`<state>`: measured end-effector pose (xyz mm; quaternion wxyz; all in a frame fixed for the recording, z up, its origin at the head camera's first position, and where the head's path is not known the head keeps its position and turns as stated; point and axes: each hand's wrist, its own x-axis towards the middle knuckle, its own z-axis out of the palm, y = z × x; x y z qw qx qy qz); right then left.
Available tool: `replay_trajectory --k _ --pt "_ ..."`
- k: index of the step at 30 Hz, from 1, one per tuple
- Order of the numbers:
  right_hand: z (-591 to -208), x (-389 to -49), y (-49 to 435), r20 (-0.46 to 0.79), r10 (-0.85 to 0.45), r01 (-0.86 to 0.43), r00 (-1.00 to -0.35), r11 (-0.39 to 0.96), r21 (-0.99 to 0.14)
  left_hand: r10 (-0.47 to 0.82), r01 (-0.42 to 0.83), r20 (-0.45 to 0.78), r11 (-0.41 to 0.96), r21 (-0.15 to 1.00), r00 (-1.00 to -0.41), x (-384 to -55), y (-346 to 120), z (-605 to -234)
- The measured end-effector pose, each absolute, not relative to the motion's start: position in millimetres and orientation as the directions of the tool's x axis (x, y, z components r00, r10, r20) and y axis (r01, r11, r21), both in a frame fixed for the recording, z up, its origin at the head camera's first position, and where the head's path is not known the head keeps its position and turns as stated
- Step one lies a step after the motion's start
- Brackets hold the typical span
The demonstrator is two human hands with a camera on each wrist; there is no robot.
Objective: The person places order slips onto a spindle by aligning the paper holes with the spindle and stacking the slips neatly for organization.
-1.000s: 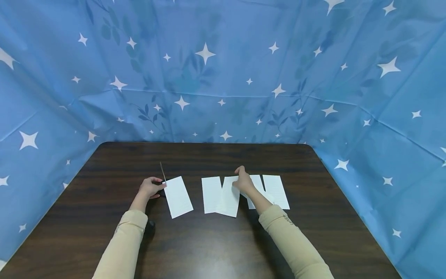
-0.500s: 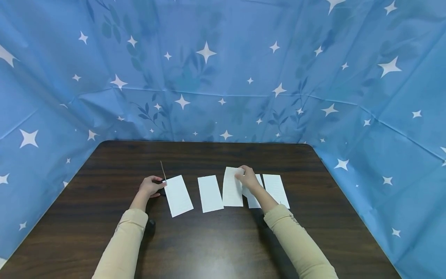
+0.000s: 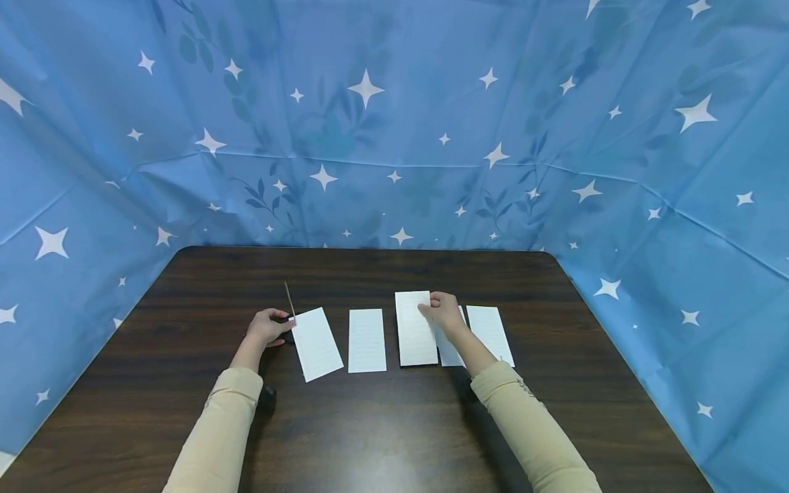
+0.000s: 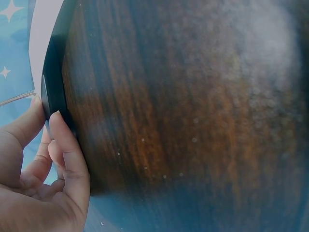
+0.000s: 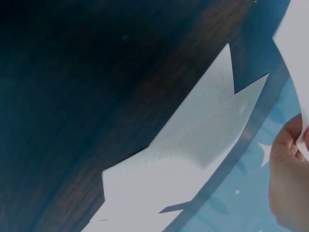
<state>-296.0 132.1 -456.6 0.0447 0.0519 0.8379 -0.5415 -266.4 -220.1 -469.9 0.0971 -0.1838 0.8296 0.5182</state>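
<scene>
My left hand point(image 3: 266, 330) pinches the upper left edge of a tilted white sheet of paper point(image 3: 317, 344) at the left of the group. A thin tan strip point(image 3: 289, 300) sticks up from that edge. In the left wrist view a dark band point(image 4: 56, 87) shows at the fingertips, with white beyond it. My right hand point(image 3: 442, 311) holds another white sheet point(image 3: 416, 330) by its upper right edge, raised off the table. In the right wrist view this sheet point(image 5: 295, 58) curves at the far right beside the hand point(image 5: 289, 176).
A faintly lined white sheet point(image 3: 367, 341) lies between my hands. Two overlapping sheets lie at the right, one point(image 3: 492, 334) showing fully and another point(image 3: 451, 349) partly behind my right hand. The dark wooden table point(image 3: 345, 438) ends at a blue star-patterned curtain point(image 3: 394, 123).
My right hand has moved slightly right and lifted its sheet off the neighbouring one, straightening it. The sheet between my hands has shifted left and turned straighter. My left hand stays put.
</scene>
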Motion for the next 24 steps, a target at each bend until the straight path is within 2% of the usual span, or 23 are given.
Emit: replay_trajectory --k 3,7,12,17,24 --pt "-457 -296 134 -0.14 0.061 0.153 -0.988 0.353 -0.923 -0.206 -0.407 -0.352 0.394 0.824 -0.913 -265 -219 -468" --pt "-463 -298 136 -0.09 0.074 0.108 -0.993 0.303 -0.947 -0.203 -0.405 -0.352 0.396 0.824 -0.914 -265 -220 -468" --pt "-467 -296 135 -0.096 0.074 0.118 -0.993 0.388 -0.914 -0.205 -0.408 -0.354 0.397 0.822 -0.912 -267 -220 -469" --pt "-459 -288 135 -0.227 -0.009 0.194 -0.974 0.49 -0.85 -0.201 -0.41 -0.357 0.397 0.821 -0.912 -267 -220 -469" --pt "-456 -286 133 -0.299 -0.168 0.185 -0.939 0.485 -0.855 -0.201 -0.392 -0.338 0.397 0.83 -0.92 -266 -218 -468"
